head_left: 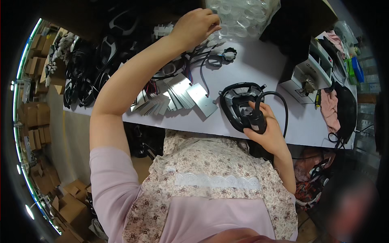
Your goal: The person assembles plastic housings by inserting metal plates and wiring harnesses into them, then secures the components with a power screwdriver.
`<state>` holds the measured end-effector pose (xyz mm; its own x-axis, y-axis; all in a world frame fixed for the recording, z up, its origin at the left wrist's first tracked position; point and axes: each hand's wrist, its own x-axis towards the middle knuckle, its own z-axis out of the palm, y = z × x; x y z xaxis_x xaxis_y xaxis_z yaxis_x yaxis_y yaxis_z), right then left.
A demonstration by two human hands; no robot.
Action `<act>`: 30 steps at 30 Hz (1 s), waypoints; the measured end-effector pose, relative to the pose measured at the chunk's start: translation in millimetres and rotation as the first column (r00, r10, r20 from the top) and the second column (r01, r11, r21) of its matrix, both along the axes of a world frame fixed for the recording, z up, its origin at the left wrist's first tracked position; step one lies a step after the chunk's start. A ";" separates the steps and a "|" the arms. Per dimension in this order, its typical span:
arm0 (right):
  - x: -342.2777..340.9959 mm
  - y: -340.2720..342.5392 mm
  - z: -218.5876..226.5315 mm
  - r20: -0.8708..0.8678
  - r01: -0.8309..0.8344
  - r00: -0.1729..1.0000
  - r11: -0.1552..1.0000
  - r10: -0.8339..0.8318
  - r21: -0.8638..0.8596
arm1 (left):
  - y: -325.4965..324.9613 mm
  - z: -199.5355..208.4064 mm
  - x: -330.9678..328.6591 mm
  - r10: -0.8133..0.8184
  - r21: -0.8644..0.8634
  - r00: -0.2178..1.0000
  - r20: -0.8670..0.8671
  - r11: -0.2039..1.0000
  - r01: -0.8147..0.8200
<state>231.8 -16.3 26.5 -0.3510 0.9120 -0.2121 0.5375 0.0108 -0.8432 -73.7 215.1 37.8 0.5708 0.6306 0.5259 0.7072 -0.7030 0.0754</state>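
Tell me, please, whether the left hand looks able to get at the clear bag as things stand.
Probably yes: the left hand is right at the left edge of the clear bag, with nothing visible blocking the way, though whether they touch is hard to tell.

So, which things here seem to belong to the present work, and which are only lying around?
Likely in the job:
black corded part, in the right hand
black oval housing, at that hand
bag of clear round pieces, nearest the left hand
perhaps the metal plates, untouched

Probably just lying about:
pink cloth, at right
cardboard boxes, far left
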 end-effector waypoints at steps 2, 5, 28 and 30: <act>-3.9 1.6 -9.9 -0.085 0.079 0.993 0.995 -0.084 -0.057 | 16.5 -10.7 22.8 -0.022 0.025 1.000 -0.012 0.999 0.022; -13.5 2.4 -21.4 -0.251 0.242 0.931 0.964 -0.263 -0.113 | 48.5 -34.0 37.0 0.002 0.004 0.985 -0.172 1.000 -0.001; 16.7 4.2 -28.4 -0.541 -0.004 0.837 0.987 -0.085 -0.162 | -92.0 -0.6 72.9 0.142 -0.911 0.920 0.365 0.260 0.321; 20.7 0.3 -27.5 -0.563 0.014 0.811 0.968 -0.156 -0.249 | -94.4 -0.1 77.0 0.143 -0.934 0.937 0.319 0.212 0.286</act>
<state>252.5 -15.9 -1.0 -0.3960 0.8970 -0.1963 -0.0564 -0.2372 -0.9698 3.2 120.7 37.7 0.6094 0.7236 -0.3241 0.4459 0.0252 0.8947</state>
